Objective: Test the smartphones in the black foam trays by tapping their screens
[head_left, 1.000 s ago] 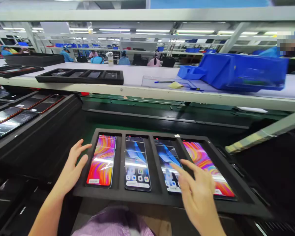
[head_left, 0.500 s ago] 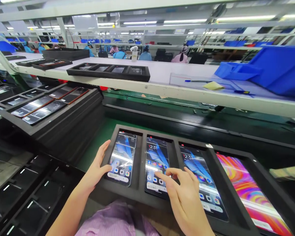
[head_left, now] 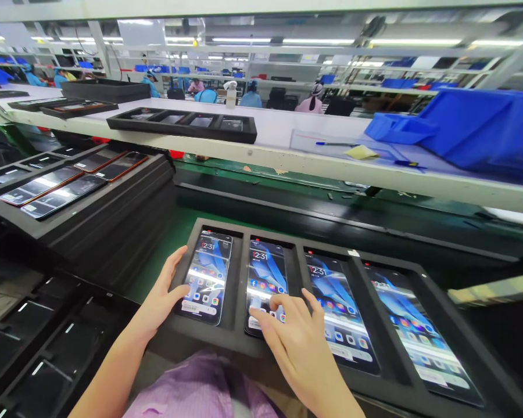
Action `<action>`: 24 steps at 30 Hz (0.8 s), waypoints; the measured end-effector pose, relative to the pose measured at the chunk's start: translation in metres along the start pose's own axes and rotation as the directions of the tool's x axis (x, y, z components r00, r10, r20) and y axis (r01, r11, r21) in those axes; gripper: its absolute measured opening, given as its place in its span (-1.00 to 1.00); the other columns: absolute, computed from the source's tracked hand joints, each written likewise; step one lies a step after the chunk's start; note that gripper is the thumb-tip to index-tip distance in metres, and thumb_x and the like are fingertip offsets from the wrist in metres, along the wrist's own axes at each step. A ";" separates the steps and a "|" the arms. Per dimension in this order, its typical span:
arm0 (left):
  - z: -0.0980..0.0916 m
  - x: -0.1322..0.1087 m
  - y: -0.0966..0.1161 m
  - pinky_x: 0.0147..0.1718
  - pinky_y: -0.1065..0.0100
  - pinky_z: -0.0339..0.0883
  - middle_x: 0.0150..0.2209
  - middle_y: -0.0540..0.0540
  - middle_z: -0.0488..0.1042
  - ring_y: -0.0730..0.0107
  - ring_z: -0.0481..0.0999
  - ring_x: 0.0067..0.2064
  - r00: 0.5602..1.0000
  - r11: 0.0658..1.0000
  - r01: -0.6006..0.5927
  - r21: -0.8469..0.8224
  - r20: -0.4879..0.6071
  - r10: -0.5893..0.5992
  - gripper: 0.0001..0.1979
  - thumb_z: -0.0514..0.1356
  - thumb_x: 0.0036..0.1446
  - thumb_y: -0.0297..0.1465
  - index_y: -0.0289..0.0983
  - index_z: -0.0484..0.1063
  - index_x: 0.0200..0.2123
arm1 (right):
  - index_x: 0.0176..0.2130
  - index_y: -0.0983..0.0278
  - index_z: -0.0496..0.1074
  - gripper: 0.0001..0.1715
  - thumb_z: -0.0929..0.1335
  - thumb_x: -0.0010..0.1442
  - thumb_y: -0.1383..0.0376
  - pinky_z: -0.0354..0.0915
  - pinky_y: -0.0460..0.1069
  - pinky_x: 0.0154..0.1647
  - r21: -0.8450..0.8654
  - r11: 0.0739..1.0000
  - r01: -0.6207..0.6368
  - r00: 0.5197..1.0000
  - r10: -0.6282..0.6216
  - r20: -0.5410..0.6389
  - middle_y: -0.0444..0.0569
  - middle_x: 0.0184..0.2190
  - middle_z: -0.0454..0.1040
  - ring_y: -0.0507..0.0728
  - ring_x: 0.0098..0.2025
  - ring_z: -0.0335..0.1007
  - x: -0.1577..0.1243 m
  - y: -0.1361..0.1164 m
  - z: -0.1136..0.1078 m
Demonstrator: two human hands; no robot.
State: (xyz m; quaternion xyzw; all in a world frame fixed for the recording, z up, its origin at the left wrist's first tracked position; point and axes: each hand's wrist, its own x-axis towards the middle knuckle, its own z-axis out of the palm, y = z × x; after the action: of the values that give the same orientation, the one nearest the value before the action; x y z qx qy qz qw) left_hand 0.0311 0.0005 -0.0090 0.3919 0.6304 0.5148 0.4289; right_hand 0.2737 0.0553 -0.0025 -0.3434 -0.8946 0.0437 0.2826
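A black foam tray [head_left: 296,255] in front of me holds several lit phones in separate slots. My left hand [head_left: 163,296] rests open on the tray's left rim, thumb touching the lower edge of the leftmost phone [head_left: 206,273]. My right hand [head_left: 294,339] lies over the bottom of the second phone [head_left: 264,273], fingers spread and fingertips on its screen. The third phone [head_left: 337,305] and the fourth phone [head_left: 418,331] lie untouched to the right, all showing home screens with icons.
A stack of black trays [head_left: 91,220] with dark phones stands to the left. Empty black trays [head_left: 35,342] lie at lower left. The white shelf [head_left: 314,162] above carries a black tray [head_left: 183,125] and blue bins [head_left: 475,128]. Other workers sit far behind.
My right hand slid left from the third phone onto the second phone. The phones that showed a colourful swirl now show home screens. My view turned left.
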 end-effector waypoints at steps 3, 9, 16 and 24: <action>0.001 -0.001 0.002 0.22 0.09 -0.02 0.30 -0.05 0.02 0.14 0.01 0.30 0.999 1.000 0.018 -0.025 -0.027 -0.018 -0.34 0.10 0.03 -0.34 -0.10 -0.01 0.22 | -0.20 0.09 0.48 -0.61 0.13 0.25 0.35 -0.06 0.16 0.14 -0.032 0.999 0.015 0.999 -0.016 -0.051 -0.12 -0.38 0.33 0.05 -0.27 0.30 -0.007 0.007 -0.005; 0.002 0.000 0.003 0.23 0.03 -0.04 0.28 0.01 0.09 0.06 0.01 0.30 0.994 0.998 0.056 -0.016 -0.096 -0.057 -0.38 0.13 0.03 -0.25 -0.03 0.07 0.19 | -0.30 0.19 0.52 -0.58 0.13 0.22 0.40 0.07 0.12 -0.07 -0.171 0.959 -0.224 0.934 0.162 -0.319 -0.10 -0.45 0.27 0.05 -0.38 0.21 -0.041 0.047 -0.028; 0.008 -0.003 0.015 0.27 -0.05 -0.18 0.27 0.10 0.08 0.02 -0.02 0.30 0.981 0.990 0.134 -0.052 -0.137 -0.140 -0.44 0.13 0.05 -0.16 0.08 0.12 0.15 | -0.30 0.17 0.52 -0.61 0.15 0.24 0.39 0.06 0.08 -0.10 -0.229 0.948 -0.219 0.968 0.182 -0.171 -0.13 -0.46 0.28 0.03 -0.37 0.22 -0.052 0.053 -0.039; -0.009 0.012 -0.018 0.19 -0.18 0.07 0.11 0.44 0.29 -0.05 0.19 0.22 0.994 0.984 0.003 0.179 -0.112 0.017 -0.56 0.07 0.04 -0.04 0.40 0.15 0.03 | -0.40 0.20 0.55 -0.53 0.13 0.27 0.29 0.07 0.04 -0.23 -0.313 0.769 -0.558 0.779 0.355 -0.517 -0.07 -0.48 0.31 0.06 -0.40 0.20 -0.095 0.087 -0.063</action>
State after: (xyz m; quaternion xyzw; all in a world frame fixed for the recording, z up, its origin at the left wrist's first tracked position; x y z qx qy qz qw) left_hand 0.0172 0.0061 -0.0278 0.4013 0.6959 0.4790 0.3538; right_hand 0.4164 0.0535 -0.0188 -0.6121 -0.6805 -0.1714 0.3645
